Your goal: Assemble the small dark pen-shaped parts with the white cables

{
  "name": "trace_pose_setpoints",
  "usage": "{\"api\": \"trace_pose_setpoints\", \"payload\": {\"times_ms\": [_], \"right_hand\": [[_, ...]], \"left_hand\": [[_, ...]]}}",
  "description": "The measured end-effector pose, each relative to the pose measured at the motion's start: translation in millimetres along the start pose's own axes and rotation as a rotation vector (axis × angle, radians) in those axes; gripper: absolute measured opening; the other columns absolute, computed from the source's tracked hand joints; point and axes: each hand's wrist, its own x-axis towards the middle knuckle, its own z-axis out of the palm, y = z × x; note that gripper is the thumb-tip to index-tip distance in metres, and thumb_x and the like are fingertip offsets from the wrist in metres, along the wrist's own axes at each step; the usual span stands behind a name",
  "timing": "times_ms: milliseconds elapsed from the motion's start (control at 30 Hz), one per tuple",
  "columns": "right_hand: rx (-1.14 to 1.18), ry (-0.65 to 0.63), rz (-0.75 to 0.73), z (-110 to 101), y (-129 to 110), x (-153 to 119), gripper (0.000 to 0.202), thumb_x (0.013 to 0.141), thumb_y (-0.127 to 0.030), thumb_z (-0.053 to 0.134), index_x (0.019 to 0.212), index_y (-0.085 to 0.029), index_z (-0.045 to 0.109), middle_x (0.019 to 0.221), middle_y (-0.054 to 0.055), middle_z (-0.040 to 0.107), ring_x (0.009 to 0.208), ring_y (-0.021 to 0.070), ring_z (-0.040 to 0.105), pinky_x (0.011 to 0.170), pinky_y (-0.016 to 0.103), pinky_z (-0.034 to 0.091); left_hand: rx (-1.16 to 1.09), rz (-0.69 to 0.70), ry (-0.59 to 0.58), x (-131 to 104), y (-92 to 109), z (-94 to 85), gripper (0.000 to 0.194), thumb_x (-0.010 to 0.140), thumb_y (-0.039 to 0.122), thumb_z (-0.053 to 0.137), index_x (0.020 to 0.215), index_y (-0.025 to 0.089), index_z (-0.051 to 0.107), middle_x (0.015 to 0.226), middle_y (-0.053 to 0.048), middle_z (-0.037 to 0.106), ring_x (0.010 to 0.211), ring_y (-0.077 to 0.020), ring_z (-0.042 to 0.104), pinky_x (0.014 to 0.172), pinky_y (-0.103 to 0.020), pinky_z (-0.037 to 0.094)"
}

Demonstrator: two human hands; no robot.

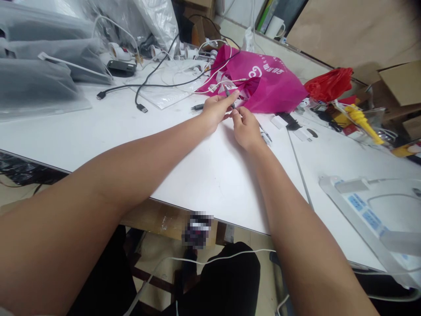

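bare arms [131,166], then a slim dark pen-like rod [226,91]

pink bag [283,93] | white "go" or "co" | other lettering too blurred

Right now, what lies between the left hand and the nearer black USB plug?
In the head view, a dark pen lies beside the left hand; then white tabletop and a flat white packet's corner toward the USB plug.

Bright, diffuse indoor light, pale glare across the white surface [204,166], soft shadows by the hands [247,130], sheen on far-left plastic [156,22], edges stretched, far-right corner dark and blurred, pixelated patch [197,230] near centre.
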Motion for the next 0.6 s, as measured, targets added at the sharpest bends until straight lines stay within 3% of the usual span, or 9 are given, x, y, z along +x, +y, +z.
{"api": "trace_pose_setpoints", "payload": {"times_ms": [200,400,500,600], "right_hand": [[-0.028,-0.04,0.002,-4.0,-6.5,-2.4,0.057,0.116,-0.076,0.043,0.099,-0.026,0.065,0.095,0.009,0.074,0.096,0.0291,0.069,0.101,0.048,0.057],[-0.047,-0.008,0.037,-4.4,-6.3,-0.9,0.049,0.115,-0.068,0.047,0.095,-0.027,0.062,0.095,0.009,0.074,0.095,0.0294,0.068,0.097,0.047,0.055],[-0.031,0.019,0.069,-5.4,-6.4,0.4,0.045,0.115,-0.064,0.048,0.094,-0.026,0.061,0.096,0.009,0.074,0.095,0.0289,0.068,0.098,0.047,0.054],[-0.024,0.038,0.095,-7.3,-6.9,1.3,0.042,0.115,-0.061,0.049,0.094,-0.026,0.062,0.097,0.009,0.074,0.096,0.029,0.068,0.1,0.048,0.054]], "left_hand": [[-0.022,0.062,0.117,24.2,15.0,-12.9,0.043,0.113,0.043,0.086,0.085,0.026,0.057,0.093,-0.001,0.075,0.11,-0.0205,0.074,0.093,-0.032,0.057],[0.04,0.129,0.204,44.6,29.8,-33.6,0.034,0.121,0.036,0.067,0.089,0.028,0.06,0.096,0.001,0.078,0.11,-0.0167,0.07,0.094,-0.032,0.058],[0.49,0.241,0.171,39.5,31.3,-38.8,0.031,0.114,0.028,0.064,0.083,0.025,0.063,0.088,-0.002,0.074,0.093,-0.0179,0.065,0.088,-0.036,0.053],[1.098,0.429,0.04,28.9,31.8,-42.7,0.031,0.107,0.025,0.07,0.076,0.024,0.067,0.09,-0.004,0.071,0.095,-0.0215,0.063,0.096,-0.041,0.048]]}}
